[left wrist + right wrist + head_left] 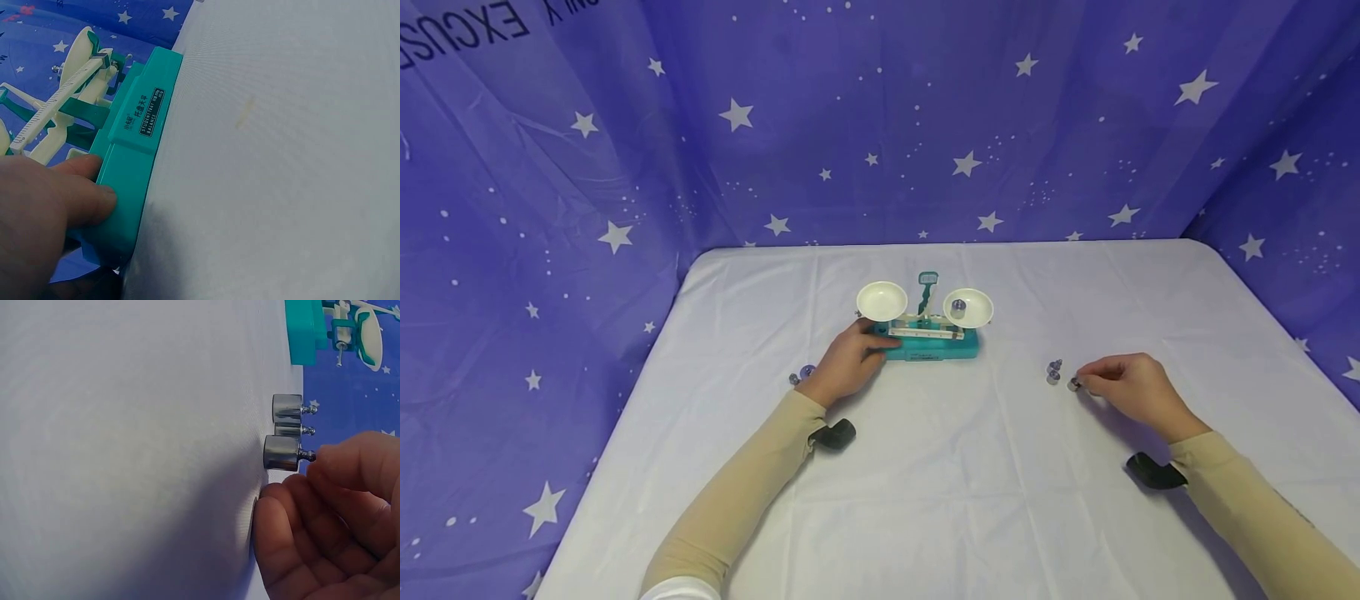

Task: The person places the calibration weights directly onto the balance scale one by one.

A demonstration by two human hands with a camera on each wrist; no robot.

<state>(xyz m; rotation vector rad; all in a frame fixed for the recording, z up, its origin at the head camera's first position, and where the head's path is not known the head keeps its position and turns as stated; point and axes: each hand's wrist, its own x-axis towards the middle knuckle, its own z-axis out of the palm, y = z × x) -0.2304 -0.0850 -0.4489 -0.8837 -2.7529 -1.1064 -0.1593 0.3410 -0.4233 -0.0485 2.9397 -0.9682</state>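
A teal balance scale (pixel 928 343) with two white pans stands on the table. My left hand (pixel 848 360) grips the left end of its base, the thumb (pixel 94 203) lying along the front face. In the right pan (pixel 977 312) sits a metal weight (pixel 958 309); the left pan (pixel 882 302) holds nothing. My right hand (pixel 1131 390) pinches the small knob of a cylindrical metal weight (pixel 281 453) between thumb and forefinger, its bottom right at the tablecloth. Two more weights (pixel 287 408) stand just beyond it.
Left of the scale, by my left wrist, lie a small weight (pixel 793 379) and a round metal piece (pixel 807 372), partly hidden by the arm. A white cloth (pixel 925 500) covers the table. A purple star-printed curtain (pixel 865 125) hangs behind and at both sides.
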